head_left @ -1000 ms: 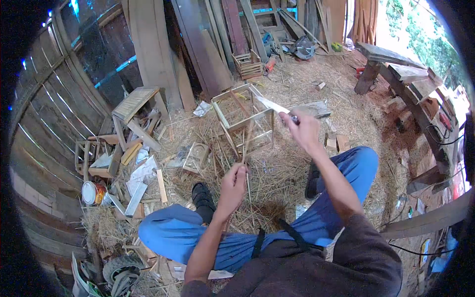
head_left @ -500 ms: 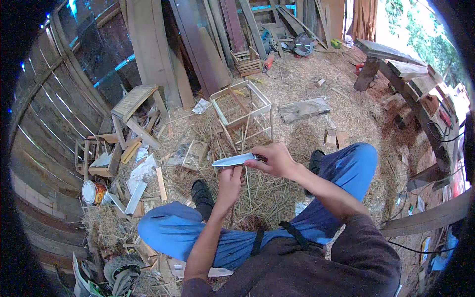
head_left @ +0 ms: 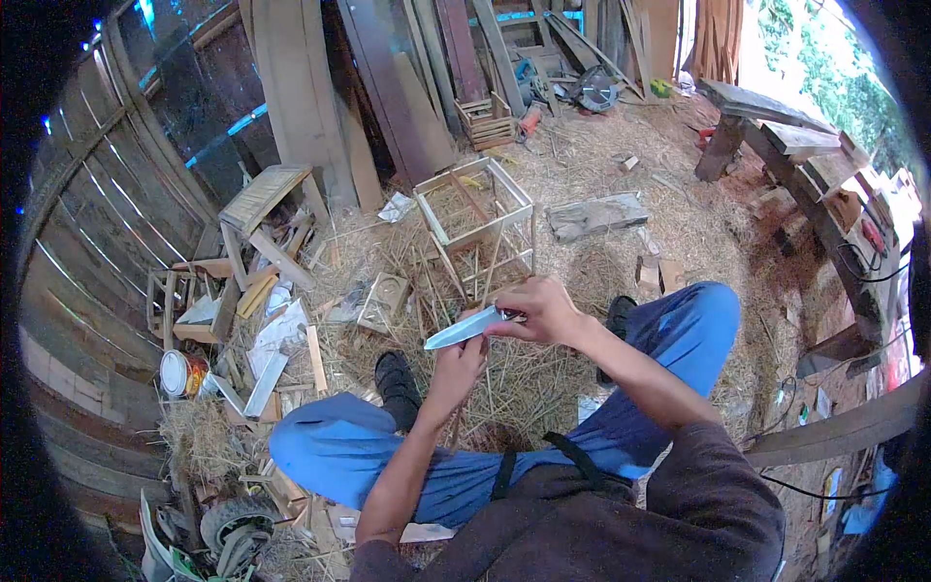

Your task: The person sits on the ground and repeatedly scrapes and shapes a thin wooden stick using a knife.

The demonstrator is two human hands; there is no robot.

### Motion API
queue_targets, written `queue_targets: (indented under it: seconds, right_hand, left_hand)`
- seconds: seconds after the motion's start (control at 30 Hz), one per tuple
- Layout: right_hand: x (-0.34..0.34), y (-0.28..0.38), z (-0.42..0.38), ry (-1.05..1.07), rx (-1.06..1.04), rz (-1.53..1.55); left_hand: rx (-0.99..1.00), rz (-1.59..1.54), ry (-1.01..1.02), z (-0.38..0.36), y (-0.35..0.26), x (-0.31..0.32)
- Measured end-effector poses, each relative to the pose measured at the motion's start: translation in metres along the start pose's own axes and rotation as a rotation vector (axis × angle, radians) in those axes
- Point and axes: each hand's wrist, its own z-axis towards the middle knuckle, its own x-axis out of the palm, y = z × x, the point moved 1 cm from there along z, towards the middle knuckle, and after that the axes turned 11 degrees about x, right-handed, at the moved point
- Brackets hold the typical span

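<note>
My right hand [head_left: 545,312] is closed around the handle of a knife [head_left: 464,331], its broad shiny blade pointing left and slightly toward me. Beneath the blade, my left hand [head_left: 459,365] is closed around a thin wooden stick [head_left: 454,429], whose lower end shows below the fist. The blade lies across the top of the left hand, near its thumb and fingers. Whether its edge touches the stick is hidden. Just beyond both hands stands an open frame of thin wooden strips [head_left: 436,225].
Straw and shavings cover the floor. A small slatted stool [head_left: 267,194], wood scraps and a paint can [head_left: 175,374] are at left. A plank [head_left: 596,215] lies ahead, with a circular saw [head_left: 594,89] farther back. A heavy wooden bench [head_left: 771,114] stands at right.
The knife blade has tilted, its tip dropping toward me from nearly level. My left hand has shifted slightly right, with its fingers now showing above the blade. My right hand stays closed on the handle.
</note>
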Motion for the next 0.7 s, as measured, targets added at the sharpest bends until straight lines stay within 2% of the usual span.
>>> queue_targets:
  seconds: [0.17, 0.23, 0.3, 0.33, 0.37, 0.4, 0.47, 0.5, 0.57, 0.7]
  right_hand:
    - [-0.017, 0.004, 0.004, -0.047, 0.036, -0.085]
    - [-0.017, -0.015, 0.004, -0.191, 0.219, -0.131]
    - [-0.047, -0.049, 0.02, -0.442, 0.627, -0.024]
    - [-0.066, -0.064, 0.022, -0.517, 0.657, -0.097]
    - [-0.08, -0.071, 0.024, -0.594, 0.686, -0.171]
    - [-0.079, -0.066, 0.024, -0.565, 0.698, -0.129]
    - [-0.064, -0.046, 0.016, -0.483, 0.709, -0.057]
    - [-0.054, -0.028, 0.015, -0.438, 0.527, 0.061]
    - [-0.028, -0.011, 0.009, -0.186, 0.335, 0.001]
    - [-0.004, 0.015, 0.003, -0.004, 0.196, 0.064]
  left_hand:
    - [-0.037, -0.223, 0.043, 0.0, 0.009, -0.004]
    - [-0.012, -0.277, 0.057, -0.005, -0.014, -0.002]
    - [0.023, -0.088, 0.141, -0.02, -0.015, 0.012]
    - [0.042, 0.01, 0.186, -0.027, -0.012, 0.019]
    - [0.034, -0.059, 0.175, -0.024, -0.002, 0.02]
    - [0.078, -0.015, 0.12, -0.015, 0.007, 0.016]
    - [0.161, 0.054, -0.01, 0.002, 0.018, 0.006]
    - [0.017, -0.121, 0.012, 0.003, 0.011, -0.002]
    - [0.013, -0.232, -0.043, 0.008, 0.011, -0.004]
    - [-0.034, -0.232, -0.076, 0.005, 0.008, 0.006]
